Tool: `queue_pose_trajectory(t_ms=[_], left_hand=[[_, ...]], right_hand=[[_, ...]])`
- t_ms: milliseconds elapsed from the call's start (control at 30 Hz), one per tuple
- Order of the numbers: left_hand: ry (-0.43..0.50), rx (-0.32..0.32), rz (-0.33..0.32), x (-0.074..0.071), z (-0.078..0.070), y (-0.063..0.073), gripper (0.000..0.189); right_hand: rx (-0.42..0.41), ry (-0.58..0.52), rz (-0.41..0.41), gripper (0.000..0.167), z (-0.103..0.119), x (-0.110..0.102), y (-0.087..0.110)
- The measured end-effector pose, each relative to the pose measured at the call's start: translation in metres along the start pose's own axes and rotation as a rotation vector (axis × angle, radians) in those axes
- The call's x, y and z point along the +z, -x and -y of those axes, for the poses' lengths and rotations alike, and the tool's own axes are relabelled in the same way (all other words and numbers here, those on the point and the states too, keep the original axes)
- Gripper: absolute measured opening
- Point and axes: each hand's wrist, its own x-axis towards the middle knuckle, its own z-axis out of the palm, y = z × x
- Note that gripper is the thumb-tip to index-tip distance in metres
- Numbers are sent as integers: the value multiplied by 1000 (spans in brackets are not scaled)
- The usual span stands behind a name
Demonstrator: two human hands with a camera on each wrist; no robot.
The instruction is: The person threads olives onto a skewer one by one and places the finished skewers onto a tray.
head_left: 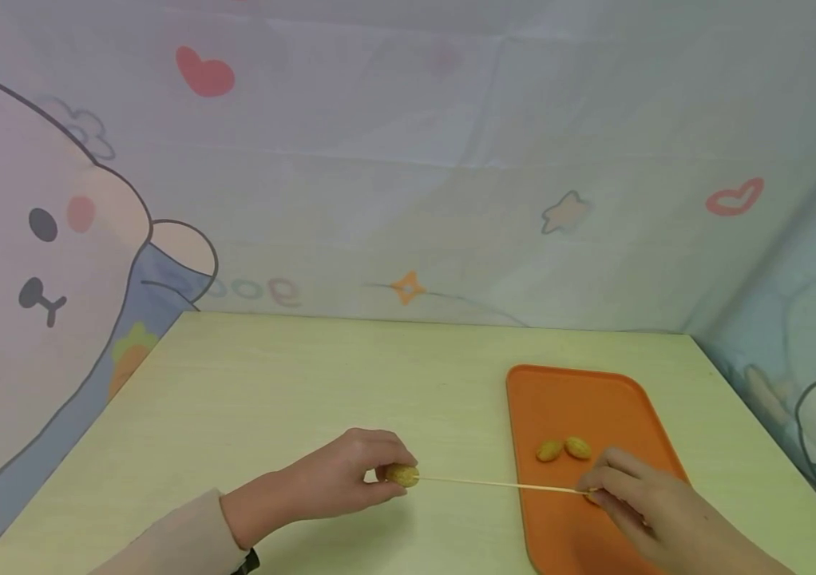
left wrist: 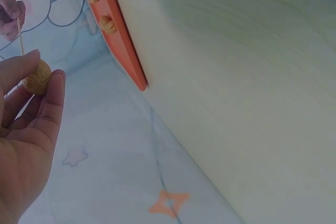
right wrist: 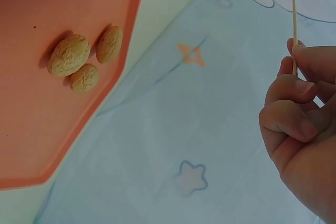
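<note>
A wrinkled, yellow-brown oval fruit [head_left: 402, 475] is pinched between the thumb and fingers of my left hand [head_left: 339, 475], above the table. One end of a thin wooden skewer [head_left: 487, 482] meets this fruit; how deep it goes in is hidden. Over the orange tray [head_left: 559, 399], my right hand [head_left: 655, 507] pinches the skewer's other end, holding it nearly level. Three similar fruits [right wrist: 71, 55] lie together on the tray in the right wrist view. In the head view, my right fingers partly cover one of them.
The tray lies on the right side of a pale wooden table [head_left: 307, 375]. Behind the table hangs a printed cloth [head_left: 379, 160] with a cartoon bear, hearts and stars, and it continues along the right side.
</note>
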Motion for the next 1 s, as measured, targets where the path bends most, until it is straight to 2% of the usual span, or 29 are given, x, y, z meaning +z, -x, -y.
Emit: queue_pose_trajectory(t_ms=[100, 233, 400, 667, 1000], left_hand=[[-11, 9, 1, 1, 0, -1, 13], [-27, 30, -11, 3, 1, -1, 14], [-31, 40, -20, 4, 1, -1, 14], [-18, 17, -14, 6, 0, -3, 14], [-25, 21, -26, 8, 0, -5, 16]], right_hand=[[4, -8, 3, 22, 1, 1, -1], [3, 2, -10, 10, 2, 2, -2], [-9, 22, -53, 23, 3, 5, -3], [11, 59, -88, 26, 5, 8, -6], [33, 37, -107, 38, 7, 12, -9]])
